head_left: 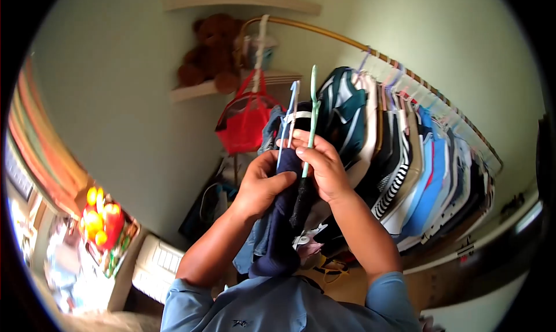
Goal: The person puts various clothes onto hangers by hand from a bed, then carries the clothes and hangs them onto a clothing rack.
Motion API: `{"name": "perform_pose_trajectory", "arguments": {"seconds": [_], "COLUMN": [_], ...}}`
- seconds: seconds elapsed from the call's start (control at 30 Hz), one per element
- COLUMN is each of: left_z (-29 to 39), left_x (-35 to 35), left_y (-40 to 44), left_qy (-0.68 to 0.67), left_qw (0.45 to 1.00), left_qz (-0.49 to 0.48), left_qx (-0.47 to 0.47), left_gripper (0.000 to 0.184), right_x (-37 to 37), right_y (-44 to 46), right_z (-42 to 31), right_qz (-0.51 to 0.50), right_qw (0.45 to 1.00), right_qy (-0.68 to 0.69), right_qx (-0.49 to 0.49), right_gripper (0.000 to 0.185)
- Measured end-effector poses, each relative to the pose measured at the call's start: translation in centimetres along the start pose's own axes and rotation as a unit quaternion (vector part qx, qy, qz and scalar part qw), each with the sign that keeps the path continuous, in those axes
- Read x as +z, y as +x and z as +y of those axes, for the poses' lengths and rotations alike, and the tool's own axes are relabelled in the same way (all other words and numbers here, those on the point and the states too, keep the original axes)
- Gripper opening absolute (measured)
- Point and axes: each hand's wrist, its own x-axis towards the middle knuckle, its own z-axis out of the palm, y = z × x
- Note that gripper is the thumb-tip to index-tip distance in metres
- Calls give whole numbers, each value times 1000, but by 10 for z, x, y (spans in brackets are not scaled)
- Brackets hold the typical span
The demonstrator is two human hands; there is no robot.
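My left hand [262, 184] is closed around the top of a navy garment [277, 227], which hangs on a light blue hanger [285, 123]. Close beside it, my right hand [325, 168] pinches a mint green hanger [313, 117] near its neck. A black garment [301, 203] hangs from that green hanger. Another pale hanger hook rises next to the blue one. Denim cloth [252, 245] shows behind the navy garment. My fingers partly cover the hangers' shoulders, and the garments overlap, so their exact kinds are hidden.
Many clothes [417, 164] hang from a curved rail [405, 70] at the right. A red bag [246, 123] hangs at its left end. Behind are a corner shelf [197, 92] and a brown teddy bear [213, 57]. A white basket [156, 268] stands lower left.
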Motion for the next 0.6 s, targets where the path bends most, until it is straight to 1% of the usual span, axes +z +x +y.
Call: {"name": "perform_pose_trajectory", "arguments": {"seconds": [0.03, 0.07, 0.13, 0.17, 0.2, 0.27, 0.33, 0.4, 0.43, 0.53, 0.6], "left_z": [4, 7, 19, 21, 23, 31, 43, 52, 54, 56, 53], "left_x": [-4, -8, -4, -2, 2, 9, 19, 29, 30, 33, 31], "left_y": [8, 17, 30, 35, 40, 51, 60, 71, 78, 105, 123], "left_qy": [-12, -10, -51, -61, -70, -89, -106, -99, -87, -46, -35], "left_qw": [1000, 1000, 998, 996, 995, 991, 987, 988, 990, 994, 995], "left_qz": [-13, -23, -35, -54, -70, -97, -117, -114, -111, -97, -88], "left_qx": [-1, -6, -27, -27, -28, -29, -33, -13, 1, 29, 29], "left_gripper": [31, 31, 27, 26, 24, 22, 20, 19, 19, 18, 17], "right_x": [1, -4, -16, -20, -28, -47, -54, -65, -66, -89, -101], "right_y": [2, 6, 17, 21, 24, 29, 36, 49, 57, 101, 131], "right_z": [-11, -17, -30, -41, -51, -70, -92, -103, -108, -95, -83], "right_qz": [48, 64, 89, 122, 138, 134, 154, 135, 131, 122, 152], "right_qw": [997, 996, 993, 986, 985, 985, 982, 981, 984, 984, 983], "right_qy": [-49, -58, -72, -109, -100, -104, -107, -134, -117, -119, -100], "right_qx": [19, 7, -15, -17, -9, -26, -30, -35, -40, -51, -23], "right_gripper": [34, 32, 28, 23, 21, 20, 22, 27, 23, 23, 22]}}
